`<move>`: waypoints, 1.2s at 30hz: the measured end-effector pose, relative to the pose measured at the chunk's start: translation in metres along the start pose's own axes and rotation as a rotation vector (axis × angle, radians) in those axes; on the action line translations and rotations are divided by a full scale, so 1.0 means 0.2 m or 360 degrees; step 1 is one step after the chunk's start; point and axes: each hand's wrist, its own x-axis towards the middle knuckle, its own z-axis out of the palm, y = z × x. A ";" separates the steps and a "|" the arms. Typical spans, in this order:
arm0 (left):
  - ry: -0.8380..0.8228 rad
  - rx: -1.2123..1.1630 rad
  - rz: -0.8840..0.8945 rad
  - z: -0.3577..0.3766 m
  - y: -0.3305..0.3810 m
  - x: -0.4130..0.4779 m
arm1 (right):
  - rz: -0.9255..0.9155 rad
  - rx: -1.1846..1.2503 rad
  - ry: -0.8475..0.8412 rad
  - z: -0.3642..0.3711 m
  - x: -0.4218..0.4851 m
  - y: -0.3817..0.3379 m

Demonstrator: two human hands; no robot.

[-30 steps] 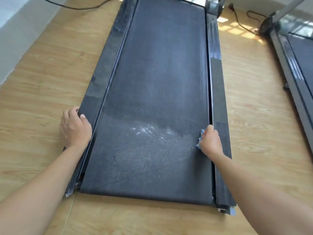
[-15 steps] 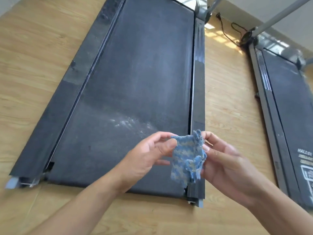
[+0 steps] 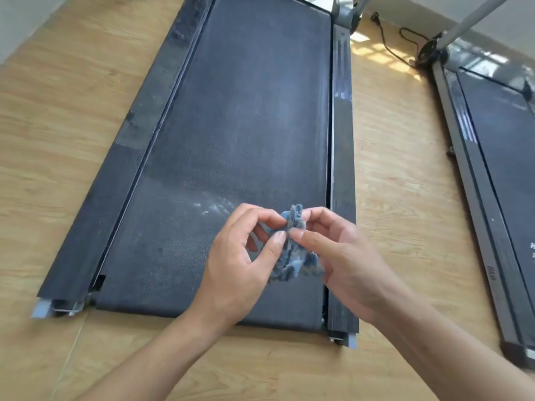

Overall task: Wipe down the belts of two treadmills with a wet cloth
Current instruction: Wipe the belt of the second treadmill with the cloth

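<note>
Now my left hand (image 3: 240, 264) and right hand (image 3: 344, 261) both pinch the crumpled blue cloth (image 3: 292, 250), held above the near right part of the belt (image 3: 246, 125). It looks soft, limp and light, so I'd gather its loose edges into my palm for wiping.

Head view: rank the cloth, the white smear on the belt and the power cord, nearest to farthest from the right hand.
1. Cloth: pinched between the right hand and the left hand.
2. White smear: on the belt, just beyond and left of the hands.
3. Cord: far back, on the right.
</note>
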 end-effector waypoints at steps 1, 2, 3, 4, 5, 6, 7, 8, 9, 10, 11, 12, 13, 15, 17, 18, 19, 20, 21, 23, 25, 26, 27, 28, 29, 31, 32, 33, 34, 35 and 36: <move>-0.0034 -0.0067 -0.0048 -0.01 0.00 0.01 | 0.0005 0.0016 -0.0009 0.00 0.00 0.00; -0.0064 -0.0118 -0.0105 -0.02 -0.01 0.01 | -0.0005 0.0034 -0.0027 0.00 0.00 -0.01; -0.0085 -0.0151 -0.0155 -0.03 -0.01 0.02 | -0.0018 0.0055 -0.0044 0.00 0.00 -0.02; -0.0095 -0.0160 -0.0198 -0.04 -0.02 0.03 | -0.0027 0.0082 -0.0062 0.00 0.00 -0.03; -0.0099 -0.0165 -0.0228 -0.05 -0.03 0.03 | -0.0033 0.0113 -0.0077 -0.01 0.01 -0.03; -0.0093 -0.0181 -0.0254 -0.05 -0.03 0.04 | -0.0037 0.0136 -0.0082 -0.01 0.01 -0.03; -0.0085 -0.0220 -0.0286 -0.05 -0.03 0.04 | -0.0036 0.0155 -0.0078 -0.01 0.02 -0.02; -0.0082 -0.0282 -0.0332 -0.05 -0.04 0.05 | -0.0031 0.0167 -0.0072 -0.01 0.02 -0.01; -0.0090 -0.0349 -0.0385 -0.06 -0.06 0.06 | -0.0022 0.0172 -0.0064 -0.01 0.03 -0.01; -0.0100 -0.0410 -0.0444 -0.07 -0.08 0.06 | -0.0015 0.0178 -0.0057 -0.01 0.03 0.00; -0.0095 -0.0462 -0.0511 -0.07 -0.10 0.07 | -0.0005 0.0197 -0.0052 -0.01 0.04 0.00; -0.0076 -0.0540 -0.0584 -0.07 -0.11 0.08 | 0.0002 0.0220 -0.0047 -0.01 0.04 0.00; -0.0056 -0.0629 -0.0654 -0.07 -0.12 0.08 | 0.0011 0.0241 -0.0035 -0.01 0.04 0.00; 0.0005 -0.0816 -0.0764 -0.08 -0.12 0.09 | 0.0039 0.0271 -0.0008 -0.02 0.05 0.00; 0.0099 -0.0947 -0.0833 -0.09 -0.12 0.11 | 0.0075 0.0295 0.0050 -0.04 0.05 0.01; 0.0151 -0.0993 -0.0854 -0.11 -0.12 0.12 | 0.0092 0.0331 0.0083 -0.05 0.06 0.01; 0.0195 -0.1018 -0.0864 -0.13 -0.12 0.13 | 0.0116 0.0374 0.0113 -0.06 0.06 0.01; 0.0211 -0.1041 -0.0862 -0.15 -0.11 0.13 | 0.0141 0.0406 0.0137 -0.07 0.07 0.02; 0.0205 -0.1032 -0.0846 -0.17 -0.11 0.14 | 0.0166 0.0410 0.0155 -0.08 0.08 0.03; 0.0118 -0.1026 -0.0790 -0.21 -0.09 0.15 | 0.0181 0.0244 0.0178 -0.11 0.09 0.06; -0.0038 -0.0896 -0.0695 -0.25 -0.05 0.15 | 0.0025 -0.0256 0.0159 -0.14 0.09 0.06; -0.0138 -0.0777 -0.0634 -0.26 -0.02 0.16 | -0.0114 -0.0555 0.0096 -0.13 0.08 0.04; -0.0259 -0.0658 -0.0564 -0.28 0.01 0.16 | -0.0244 -0.0790 -0.0003 -0.12 0.07 0.02; -0.0378 -0.0558 -0.0504 -0.29 0.05 0.17 | -0.0327 -0.0922 -0.0118 -0.09 0.06 0.00; -0.0496 -0.0462 -0.0429 -0.30 0.08 0.19 | -0.0356 -0.0962 -0.0225 -0.06 0.06 -0.01; -0.0697 -0.0276 -0.0266 -0.32 0.16 0.21 | -0.0289 -0.0925 -0.0327 0.00 0.06 0.01; -0.0756 -0.0212 -0.0197 -0.32 0.19 0.23 | -0.0230 -0.0874 -0.0323 0.02 0.05 0.02; -0.0774 -0.0169 -0.0131 -0.32 0.21 0.25 | -0.0184 -0.0813 -0.0308 0.03 0.04 0.03; -0.0754 -0.0134 -0.0093 -0.32 0.21 0.26 | -0.0143 -0.0773 -0.0289 0.04 0.04 0.04; -0.0708 -0.0099 -0.0080 -0.31 0.21 0.28 | -0.0116 -0.0751 -0.0276 0.04 0.03 0.04; -0.0658 -0.0043 -0.0097 -0.31 0.19 0.30 | -0.0104 -0.0733 -0.0277 0.04 0.02 0.05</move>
